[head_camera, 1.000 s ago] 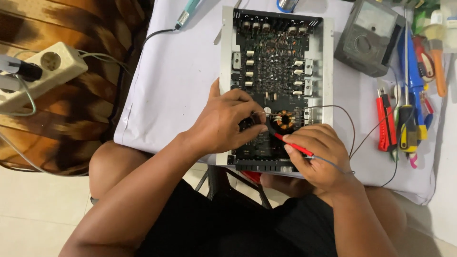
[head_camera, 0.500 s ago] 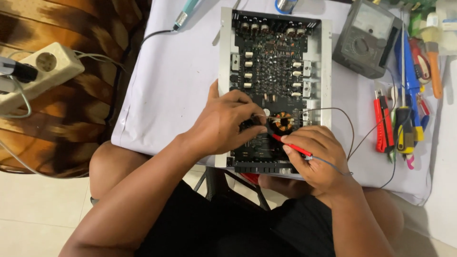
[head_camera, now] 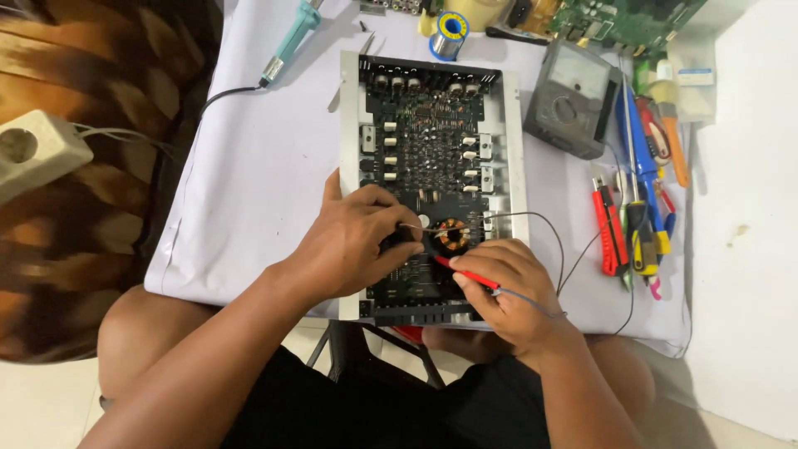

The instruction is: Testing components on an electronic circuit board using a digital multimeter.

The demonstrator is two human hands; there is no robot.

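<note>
A black circuit board in a grey metal frame (head_camera: pixel 432 141) lies on a white-covered table (head_camera: pixel 249 183). My left hand (head_camera: pixel 353 241) rests on the board's near left part and pinches a thin probe whose metal tip points at a copper-wound toroid coil (head_camera: pixel 451 235). My right hand (head_camera: pixel 507 287) grips a red test probe (head_camera: pixel 465 272), tip down just below the same coil. Thin black leads (head_camera: pixel 559 241) run from the probes toward a grey analog multimeter (head_camera: pixel 573 96) at the board's far right.
Screwdrivers, red-handled pliers and cutters (head_camera: pixel 636 216) lie in a row right of the board. A teal soldering iron (head_camera: pixel 291 41) and a solder spool (head_camera: pixel 449 35) sit at the far edge. A white power strip (head_camera: pixel 37 154) rests on the patterned surface at left.
Both hands stay on the board near the coil; the probe tips shifted only slightly. The camera has tilted so more of the far table edge shows.
</note>
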